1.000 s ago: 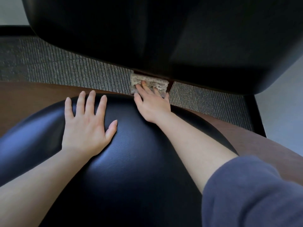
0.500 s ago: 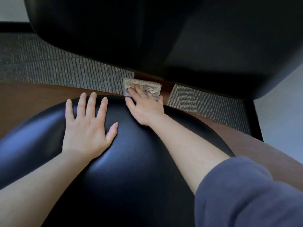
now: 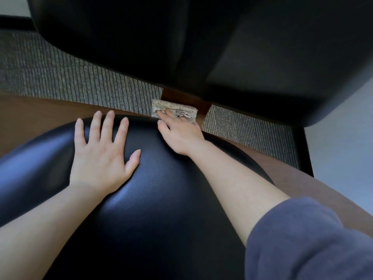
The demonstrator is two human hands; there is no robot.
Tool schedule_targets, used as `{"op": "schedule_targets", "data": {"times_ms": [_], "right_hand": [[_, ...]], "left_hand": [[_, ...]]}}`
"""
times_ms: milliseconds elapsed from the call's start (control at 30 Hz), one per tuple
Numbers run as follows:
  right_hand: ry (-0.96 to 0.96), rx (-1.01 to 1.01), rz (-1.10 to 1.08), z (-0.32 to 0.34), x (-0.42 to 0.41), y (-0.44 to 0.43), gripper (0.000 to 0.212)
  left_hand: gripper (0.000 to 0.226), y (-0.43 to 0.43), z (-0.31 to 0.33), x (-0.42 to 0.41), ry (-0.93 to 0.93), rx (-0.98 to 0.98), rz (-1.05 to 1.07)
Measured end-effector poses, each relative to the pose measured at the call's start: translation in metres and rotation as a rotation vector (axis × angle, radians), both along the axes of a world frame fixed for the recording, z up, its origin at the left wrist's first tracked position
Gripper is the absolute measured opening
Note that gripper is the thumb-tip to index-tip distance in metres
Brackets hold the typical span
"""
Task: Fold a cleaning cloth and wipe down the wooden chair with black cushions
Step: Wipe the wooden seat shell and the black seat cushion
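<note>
Now 2 hands [image 3: 101,158] [image 3: 181,136], 1 cloth [image 3: 182,110], 2 blk cushions [image 3: 161,209] [image 3: 131,41].

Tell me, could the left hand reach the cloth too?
Probably yes. The left hand lies flat on the seat cushion, near the cloth the right hand presses on the wooden post, with only bare cushion between.

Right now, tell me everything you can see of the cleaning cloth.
The cleaning cloth is a small folded rectangle, pale beige with darker speckles, with its layered edges showing. It lies flat against the brown wooden post between seat cushion and back cushion. The right hand presses it there with straight fingers, which cover its lower middle.
</note>
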State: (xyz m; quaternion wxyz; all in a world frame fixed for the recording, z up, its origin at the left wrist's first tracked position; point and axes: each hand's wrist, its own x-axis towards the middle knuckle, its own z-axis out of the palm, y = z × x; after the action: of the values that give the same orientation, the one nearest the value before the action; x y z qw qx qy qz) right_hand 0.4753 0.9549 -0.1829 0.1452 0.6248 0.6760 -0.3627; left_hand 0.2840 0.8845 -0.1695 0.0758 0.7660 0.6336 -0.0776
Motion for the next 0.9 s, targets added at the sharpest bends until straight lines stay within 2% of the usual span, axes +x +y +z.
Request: {"op": "schedule_targets", "data": {"times_ms": [167, 467, 633, 833, 900], "right_hand": [[-0.019, -0.011, -0.087, 0.003, 0.040, -0.003, 0.051], [-0.124, 0.098, -0.151, 0.007, 0.061, -0.005, 0.041], [-0.031, 0.114, -0.214, 0.002, 0.061, 0.003, 0.032], [0.091, 0.102, -0.128, -0.008, -0.001, 0.025, 0.032], [0.121, 0.090, -0.177, -0.009, -0.009, 0.031, 0.029]], "left_hand": [[0.078, 0.000, -0.001, 0.000, 0.013, -0.010, 0.002], [0.078, 0.000, -0.002, -0.002, 0.014, 0.002, -0.005], [0.078, 0.000, -0.004, -0.003, 0.005, 0.016, -0.014], [0.077, -0.001, -0.005, -0.003, 0.007, 0.025, -0.020], [0.078, 0.000, -0.006, -0.003, 0.001, 0.026, -0.020]]}}
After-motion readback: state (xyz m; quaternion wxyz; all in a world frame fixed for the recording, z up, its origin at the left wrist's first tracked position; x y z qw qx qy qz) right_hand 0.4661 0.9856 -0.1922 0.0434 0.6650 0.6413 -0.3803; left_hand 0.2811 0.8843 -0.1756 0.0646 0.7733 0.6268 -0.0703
